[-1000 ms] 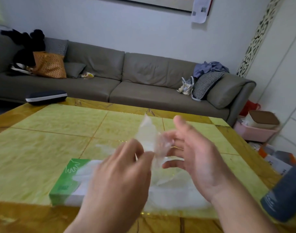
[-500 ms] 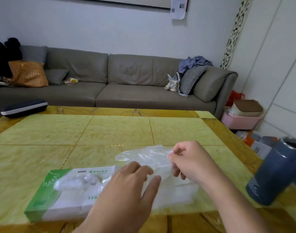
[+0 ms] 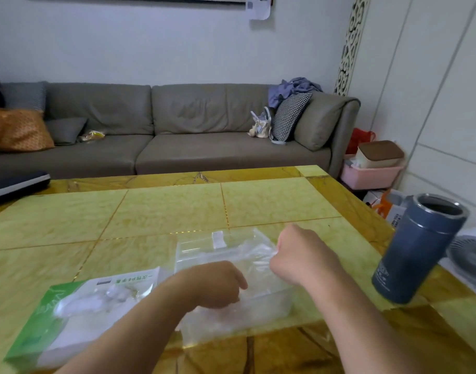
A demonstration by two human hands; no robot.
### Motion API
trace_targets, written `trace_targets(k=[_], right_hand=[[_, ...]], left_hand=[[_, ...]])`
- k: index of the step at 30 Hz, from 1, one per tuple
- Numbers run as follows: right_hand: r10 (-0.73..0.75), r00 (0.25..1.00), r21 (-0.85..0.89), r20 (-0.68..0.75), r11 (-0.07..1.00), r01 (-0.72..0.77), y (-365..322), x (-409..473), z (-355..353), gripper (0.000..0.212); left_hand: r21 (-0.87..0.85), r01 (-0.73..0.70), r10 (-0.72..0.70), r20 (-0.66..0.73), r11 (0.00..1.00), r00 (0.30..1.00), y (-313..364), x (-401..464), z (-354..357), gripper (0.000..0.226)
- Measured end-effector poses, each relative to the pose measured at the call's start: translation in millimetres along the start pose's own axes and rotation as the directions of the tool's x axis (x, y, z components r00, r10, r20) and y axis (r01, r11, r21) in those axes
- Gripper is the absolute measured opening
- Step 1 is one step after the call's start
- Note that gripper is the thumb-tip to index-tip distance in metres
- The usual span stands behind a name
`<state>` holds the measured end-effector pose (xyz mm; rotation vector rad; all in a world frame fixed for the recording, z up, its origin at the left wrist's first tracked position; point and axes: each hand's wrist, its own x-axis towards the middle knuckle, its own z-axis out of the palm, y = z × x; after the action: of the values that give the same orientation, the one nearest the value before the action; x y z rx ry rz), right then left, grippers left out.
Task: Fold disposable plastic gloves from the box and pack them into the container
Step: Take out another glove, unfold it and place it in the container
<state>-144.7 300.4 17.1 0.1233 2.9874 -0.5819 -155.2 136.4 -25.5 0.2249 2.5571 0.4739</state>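
Head view: both hands working over clear container (image 3: pixel 204 252).
Right hand (image 3: pixel 301 255): fingers curling, pinching glove (image 3: pixel 255 249).
Left hand (image 3: pixel 218 284): fingers curling, seemingly gripping glove; blurred.

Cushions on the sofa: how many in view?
4. Orange cushion at far left, striped one behind it, grey one beside it, houndstooth one at the right end. More may lie hidden off-frame left.

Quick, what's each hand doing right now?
Left hand: fingers curled, holding the clear plastic glove down over the clear container.
Right hand: curled in a fist, pinching the glove's other end.
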Motion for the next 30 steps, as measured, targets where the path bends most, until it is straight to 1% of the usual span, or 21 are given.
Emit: trace_targets(k=[2, 4, 6, 8, 9, 10, 11, 13, 14, 15, 17, 19, 21, 22, 23, 24, 25, 26, 27, 28, 30], right_hand=[[-0.001, 1.0, -0.036, 0.005, 0.999, 0.001, 0.0, -0.2, -0.2, 0.012], [-0.006, 1.0, -0.058, -0.008, 0.998, 0.005, 0.0, -1.9, -1.6, 0.011], [-0.066, 0.995, -0.044, -0.08, 0.997, 0.062, -2.8, -3.0, -3.6, 0.012], [-0.176, 0.973, 0.058, -0.151, 0.981, 0.186, -10.0, -1.9, -3.5, 0.015], [-0.223, 0.965, 0.144, -0.138, 0.959, 0.242, -15.2, -0.5, -2.2, 0.018], [-0.245, 0.966, 0.222, -0.086, 0.94, 0.259, -19.8, 2.5, 1.1, 0.021], [-0.243, 0.97, 0.255, 0.001, 0.938, 0.234, -23.1, 7.4, 7.3, 0.023], [-0.201, 0.956, 0.225, 0.212, 0.962, 0.152, -24.3, 19.2, 23.6, 0.025], [-0.17, 0.94, 0.191, 0.295, 0.975, 0.117, -23.1, 24.7, 32.4, 0.022], [-0.141, 0.929, 0.129, 0.342, 0.986, 0.103, -22.3, 29.3, 40.4, 0.019], [-0.1, 0.927, -0.032, 0.362, 0.992, 0.119, -22.6, 32.7, 50.0, 0.017], [-0.065, 0.917, -0.128, 0.395, 0.984, 0.125, -27.7, 33.7, 53.9, 0.015], [-0.025, 0.88, -0.203, 0.474, 0.97, 0.137, -32.7, 33.9, 54.2, 0.016], [-0.013, 0.858, -0.231, 0.514, 0.961, 0.153, -33.7, 34.0, 53.8, 0.017], [-0.016, 0.842, -0.244, 0.54, 0.954, 0.174, -32.8, 34.3, 54.1, 0.016], [-0.033, 0.833, -0.237, 0.552, 0.952, 0.195, -30.9, 35.3, 55.7, 0.021], [-0.057, 0.838, -0.214, 0.543, 0.955, 0.204, -28.6, 36.0, 57.9, 0.032], [-0.085, 0.854, -0.181, 0.513, 0.962, 0.204, -26.1, 36.4, 59.7, 0.039], [-0.117, 0.876, -0.157, 0.468, 0.964, 0.213, -24.5, 35.9, 62.5, 0.038], [-0.138, 0.892, -0.155, 0.431, 0.962, 0.224, -23.4, 35.1, 64.3, 0.033], [-0.141, 0.906, -0.156, 0.4, 0.963, 0.219, -18.5, 35.0, 67.9, 0.033]], left_hand=[[-0.022, 0.027, -0.026, 0.044, 0.999, 0.999, -4.4, 2.8, 1.0, 0.04], [-0.046, 0.058, -0.056, 0.051, 0.997, 0.997, -8.2, 5.1, 2.5, 0.037], [-0.046, 0.078, -0.076, 0.057, 0.996, 0.996, -10.9, 6.8, 2.3, 0.042], [-0.018, 0.086, -0.084, 0.081, 0.996, 0.993, -12.2, 10.7, 2.2, 0.054], [0.002, 0.082, -0.082, 0.087, 0.997, 0.993, -12.2, 11.7, 2.4, 0.055], [0.035, 0.072, -0.075, 0.086, 0.997, 0.993, -12.1, 12.4, 3.1, 0.057], [0.068, 0.055, -0.06, 0.074, 0.996, 0.995, -11.2, 12.5, 4.1, 0.057], [0.129, 0.035, -0.041, 0.038, 0.991, 0.998, -7.3, 10.9, 5.5, 0.053], [0.152, 0.039, -0.044, 0.029, 0.988, 0.999, -6.4, 10.8, 5.7, 0.05], [0.174, 0.041, -0.046, 0.028, 0.984, 0.999, -6.5, 10.0, 4.9, 0.051], [0.212, 0.027, -0.039, 0.055, 0.977, 0.998, -10.0, 8.7, 2.0, 0.063], [0.26, 0.007, -0.035, 0.104, 0.966, 0.994, -15.4, 7.6, -2.0, 0.073], [0.286, -0.003, -0.037, 0.134, 0.958, 0.99, -16.3, 4.0, -7.3, 0.074], [0.27, -0.005, -0.027, 0.114, 0.963, 0.993, -16.1, 2.6, -10.2, 0.071], [0.227, -0.004, -0.011, 0.061, 0.974, 0.998, -14.4, 1.5, -12.9, 0.064], [0.156, -0.011, 0.014, -0.021, 0.988, 1.0, -13.4, 1.5, -13.7, 0.055], [0.077, -0.02, 0.028, -0.105, 0.997, 0.994, -11.3, 2.1, -13.0, 0.046], [0.004, -0.022, 0.022, -0.159, 1.0, 0.987, -8.8, 2.9, -10.9, 0.038], [-0.056, -0.013, 0.003, -0.168, 0.998, 0.986, -5.5, 3.0, -7.0, 0.034], [-0.099, 0.007, -0.02, -0.131, 0.995, 0.991, -2.3, 2.8, -1.3, 0.033], [-0.079, 0.058, -0.061, -0.035, 0.995, 0.998, -0.7, 6.4, 10.0, 0.033]])
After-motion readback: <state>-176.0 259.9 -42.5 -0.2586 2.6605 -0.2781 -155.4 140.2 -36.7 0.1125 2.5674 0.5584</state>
